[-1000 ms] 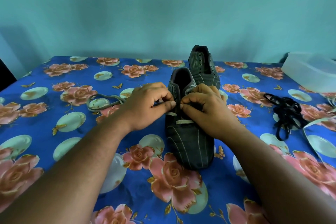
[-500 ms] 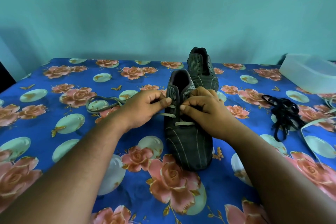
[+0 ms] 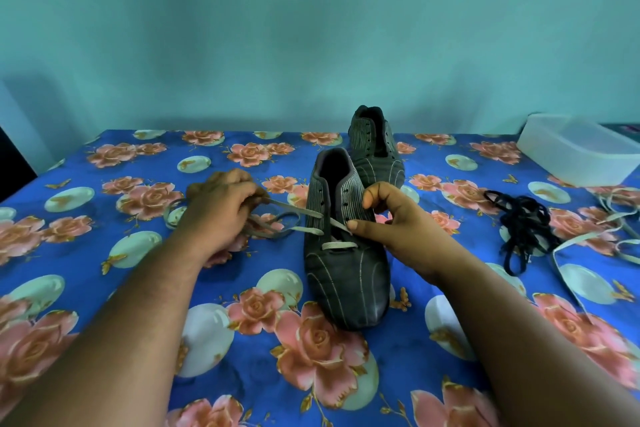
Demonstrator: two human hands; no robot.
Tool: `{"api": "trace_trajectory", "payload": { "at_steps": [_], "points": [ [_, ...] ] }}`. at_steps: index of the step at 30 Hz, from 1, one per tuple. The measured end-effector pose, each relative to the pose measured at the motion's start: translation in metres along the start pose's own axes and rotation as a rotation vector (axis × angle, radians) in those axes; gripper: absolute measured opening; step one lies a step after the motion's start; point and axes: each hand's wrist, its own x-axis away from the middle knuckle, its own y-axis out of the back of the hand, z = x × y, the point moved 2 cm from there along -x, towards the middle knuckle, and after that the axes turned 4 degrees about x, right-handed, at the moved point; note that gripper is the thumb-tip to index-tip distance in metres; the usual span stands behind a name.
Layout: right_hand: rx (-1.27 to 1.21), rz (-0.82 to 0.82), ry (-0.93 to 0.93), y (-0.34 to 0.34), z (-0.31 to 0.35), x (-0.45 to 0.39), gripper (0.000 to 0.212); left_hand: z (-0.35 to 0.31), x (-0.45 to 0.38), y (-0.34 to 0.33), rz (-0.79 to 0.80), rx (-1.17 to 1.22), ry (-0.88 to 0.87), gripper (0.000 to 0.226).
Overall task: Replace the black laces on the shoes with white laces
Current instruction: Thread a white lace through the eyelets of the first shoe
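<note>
White lace (image 3: 294, 210) crosses only the lowest eyelets of the near shoe (image 3: 346, 253), left hand (image 3: 221, 211) gripping its tail, right hand (image 3: 391, 222) pinching beside it; rear shoe (image 3: 375, 146) unlaced, black laces (image 3: 523, 225) discarded right.

Left hand (image 3: 221, 208) pulls white lace (image 3: 294, 206) leftward from near shoe (image 3: 346, 274); right hand (image 3: 398, 222) steadies the shoe's side.
</note>
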Motion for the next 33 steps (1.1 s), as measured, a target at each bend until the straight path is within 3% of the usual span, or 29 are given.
{"api": "trace_trajectory", "payload": {
  "at_steps": [5,7,9,12,15,17,19,22,25,27,30,33],
  "points": [
    [0.0,-0.01,-0.011,0.001,0.006,0.004,0.024,-0.008,0.002,0.0,-0.095,-0.339,0.169,0.045],
    [-0.001,-0.022,0.012,0.001,0.008,0.005,0.021,-0.018,0.004,0.006,-0.209,-0.34,0.17,0.055],
    [0.026,-0.042,0.07,0.002,0.011,0.006,0.018,-0.034,0.008,0.016,-0.277,-0.227,0.076,0.044],
    [0.057,-0.062,0.169,0.004,0.018,0.007,0.012,-0.06,0.024,0.024,-0.101,0.086,-0.129,0.008],
    [0.095,-0.077,0.283,0.003,0.024,0.008,0.008,-0.07,0.043,0.02,0.137,0.046,-0.155,0.048],
    [0.219,-0.106,0.387,0.001,0.024,0.009,0.006,-0.063,0.05,0.014,0.232,0.026,-0.106,0.063],
    [0.343,-0.091,0.455,-0.003,0.023,0.01,0.008,-0.056,0.052,0.013,0.222,0.178,-0.052,0.064],
    [0.517,-0.067,0.484,-0.009,0.024,0.011,0.034,-0.062,0.05,0.027,0.116,0.41,0.039,0.048],
    [0.682,-0.087,0.516,-0.019,0.027,0.013,0.049,-0.082,0.048,0.046,0.172,0.491,0.03,0.042],
    [0.723,-0.131,0.536,-0.024,0.032,0.014,0.045,-0.098,0.047,0.057,0.202,0.458,-0.044,0.045],
    [0.741,-0.227,0.603,-0.025,0.035,0.015,0.026,-0.124,0.049,0.076,0.266,0.419,-0.166,0.029],
    [0.714,-0.256,0.639,-0.024,0.036,0.017,0.019,-0.135,0.048,0.088,0.402,0.613,-0.189,0.024]
  ]
}}
